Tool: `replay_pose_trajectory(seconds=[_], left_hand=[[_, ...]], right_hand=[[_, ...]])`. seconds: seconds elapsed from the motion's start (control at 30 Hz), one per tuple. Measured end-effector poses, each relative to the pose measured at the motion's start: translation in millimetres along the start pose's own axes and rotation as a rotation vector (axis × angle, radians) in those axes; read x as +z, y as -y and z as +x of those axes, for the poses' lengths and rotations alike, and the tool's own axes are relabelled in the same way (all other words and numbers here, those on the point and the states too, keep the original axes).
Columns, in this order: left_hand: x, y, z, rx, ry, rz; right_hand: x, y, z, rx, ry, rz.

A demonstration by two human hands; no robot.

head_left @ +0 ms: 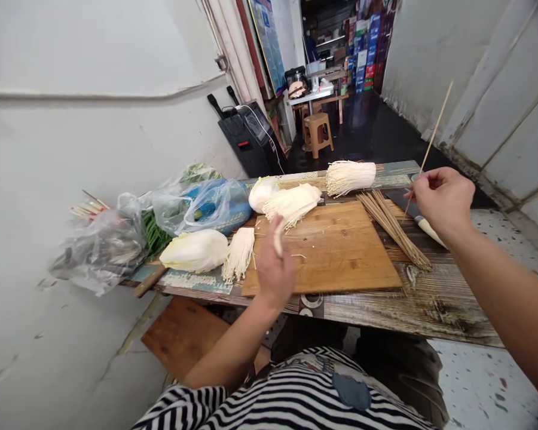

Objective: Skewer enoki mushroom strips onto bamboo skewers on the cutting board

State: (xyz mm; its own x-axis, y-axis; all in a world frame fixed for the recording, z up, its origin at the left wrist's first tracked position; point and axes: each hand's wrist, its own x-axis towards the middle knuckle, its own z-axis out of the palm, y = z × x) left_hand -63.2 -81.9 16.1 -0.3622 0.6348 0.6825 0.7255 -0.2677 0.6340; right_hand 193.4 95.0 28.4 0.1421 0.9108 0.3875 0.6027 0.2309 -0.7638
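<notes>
My right hand (446, 194) pinches a thin bamboo skewer (437, 122), held upright and leaning right above the table's right side. Below it lies a bundle of skewers (392, 230). My left hand (275, 269) is over the left part of a wooden cutting board (341, 248); motion smears its fingers, and whether they hold anything is unclear. Just beyond it, a flattened bunch of enoki mushrooms (296, 202) rests at the board's far left edge. A smaller enoki bunch (240, 254) lies left of the hand, beside a napa cabbage (195, 249).
A thick enoki bundle (352, 177) lies behind the board. A second cabbage (263, 192) and plastic bags (112, 239) with greens crowd the left. A knife handle (150, 280) juts over the front edge. A white-and-dark object (430, 232) lies near my right hand.
</notes>
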Motion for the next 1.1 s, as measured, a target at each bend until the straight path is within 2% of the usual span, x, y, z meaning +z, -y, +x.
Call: replay_pose_trajectory(seconds=[0.07,0.13,0.2,0.3,0.37,0.43,0.5,0.63,0.83,0.93,1.1], left_hand=[[25.9,0,-15,0.162,0.243,0.215],[52.3,-4,-26,0.19,0.5,0.405],[70.3,-10,-35,0.182,0.687,0.537],[73.2,-16,-43,0.222,0.846,0.619],[62.7,-17,-44,0.29,0.92,0.627],[50.0,-15,-40,0.357,0.964,0.629],[41.0,-11,-34,0.404,0.995,0.622],[42.0,-1,-26,0.441,1.093,0.554],[58.2,2,-28,0.364,1.072,0.547],[56.2,-2,-28,0.342,1.049,0.552],[47.5,-1,-23,0.395,0.993,0.583]], right_hand=[[-9,11,-23,0.064,0.07,0.16],[-20,20,-54,0.121,0.158,0.275],[-32,21,-91,0.172,0.259,0.345],[-47,11,-151,0.329,0.429,0.445],[-52,-1,-188,0.319,0.475,0.405],[-55,-13,-221,0.26,0.482,0.321],[-56,-21,-248,0.142,0.414,0.211],[-59,-27,-280,-0.111,0.265,0.039],[-66,-34,-297,-0.254,0.277,-0.14],[-68,-38,-301,-0.3,0.316,-0.158],[-66,-37,-302,-0.307,0.341,-0.119]])
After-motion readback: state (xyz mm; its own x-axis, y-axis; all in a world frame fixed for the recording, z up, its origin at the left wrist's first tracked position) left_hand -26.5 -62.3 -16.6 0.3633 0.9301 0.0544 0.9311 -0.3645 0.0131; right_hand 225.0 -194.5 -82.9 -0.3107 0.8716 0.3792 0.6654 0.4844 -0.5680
